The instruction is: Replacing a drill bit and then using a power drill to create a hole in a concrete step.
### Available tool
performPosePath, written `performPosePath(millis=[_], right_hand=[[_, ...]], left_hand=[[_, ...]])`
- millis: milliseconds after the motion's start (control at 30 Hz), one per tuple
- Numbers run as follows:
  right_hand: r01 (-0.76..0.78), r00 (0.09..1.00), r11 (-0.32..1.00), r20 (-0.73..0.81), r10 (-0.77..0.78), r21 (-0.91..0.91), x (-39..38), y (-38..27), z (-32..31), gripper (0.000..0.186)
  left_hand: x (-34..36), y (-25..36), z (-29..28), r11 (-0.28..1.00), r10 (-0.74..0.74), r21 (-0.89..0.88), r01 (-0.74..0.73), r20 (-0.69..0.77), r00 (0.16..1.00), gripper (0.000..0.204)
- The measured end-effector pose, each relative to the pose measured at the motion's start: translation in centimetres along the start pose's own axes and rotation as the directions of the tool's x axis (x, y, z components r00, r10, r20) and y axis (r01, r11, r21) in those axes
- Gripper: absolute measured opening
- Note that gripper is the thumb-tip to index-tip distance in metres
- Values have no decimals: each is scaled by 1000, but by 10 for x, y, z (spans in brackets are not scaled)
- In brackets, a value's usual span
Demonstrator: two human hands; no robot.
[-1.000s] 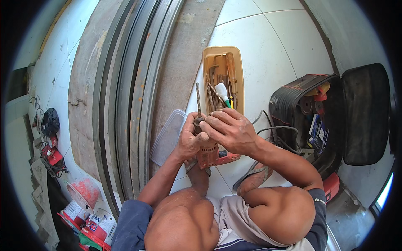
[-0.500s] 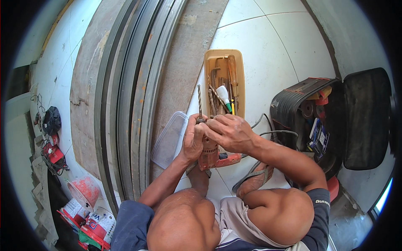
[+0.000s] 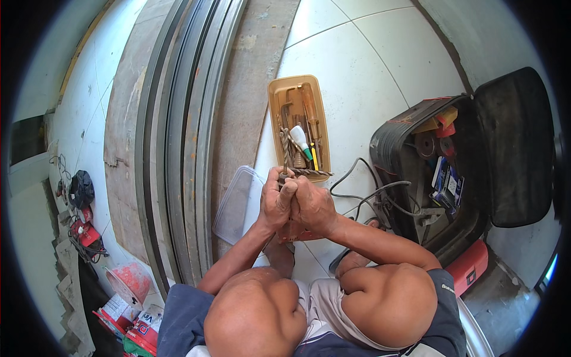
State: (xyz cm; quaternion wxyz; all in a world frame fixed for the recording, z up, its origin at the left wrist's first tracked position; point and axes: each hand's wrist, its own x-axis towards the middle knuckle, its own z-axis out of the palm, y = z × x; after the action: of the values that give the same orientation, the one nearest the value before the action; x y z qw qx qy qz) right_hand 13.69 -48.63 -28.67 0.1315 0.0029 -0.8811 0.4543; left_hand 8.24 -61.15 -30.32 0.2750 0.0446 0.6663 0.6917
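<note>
Between my knees stands a reddish power drill [image 3: 292, 231], mostly hidden under my hands. A twisted drill bit [image 3: 285, 152] points away from me out of its chuck [image 3: 284, 176]. My left hand [image 3: 273, 203] is closed round the left of the chuck, thumb up. Pressed against it from the right, my right hand [image 3: 314, 207] is closed at the chuck too, its fingertips partly hidden. Just beyond lies a tan plastic tub [image 3: 274, 110] holding a screwdriver [image 3: 308, 102], a hex key [image 3: 286, 109], several drill bits and a white tube with a green cap [image 3: 301, 140].
A clear plastic lid [image 3: 231, 199] lies left of the drill. Long metal bars [image 3: 178, 119] run along the left over boards. On the right, an open black tool container [image 3: 386, 140] holds discs and packets. A cable [image 3: 351, 195] loops before it, near a red case [image 3: 468, 268].
My right hand has turned from reaching over the chuck to gripping close beside my left, its elbow drawn in. The drill's body is more covered. The whole view has shifted slightly.
</note>
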Motion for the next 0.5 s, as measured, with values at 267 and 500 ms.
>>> performPosePath(millis=[267,500], right_hand=[[-129,992,980,6,129,151,-13,-10,-7,20],[-444,896,862,133,424,244,-26,-15,-6,21]], left_hand=[[-11,5,4,995,-70,-65,75,66,995,51],[-12,16,11,970,-237,69,234,41,971,49]])
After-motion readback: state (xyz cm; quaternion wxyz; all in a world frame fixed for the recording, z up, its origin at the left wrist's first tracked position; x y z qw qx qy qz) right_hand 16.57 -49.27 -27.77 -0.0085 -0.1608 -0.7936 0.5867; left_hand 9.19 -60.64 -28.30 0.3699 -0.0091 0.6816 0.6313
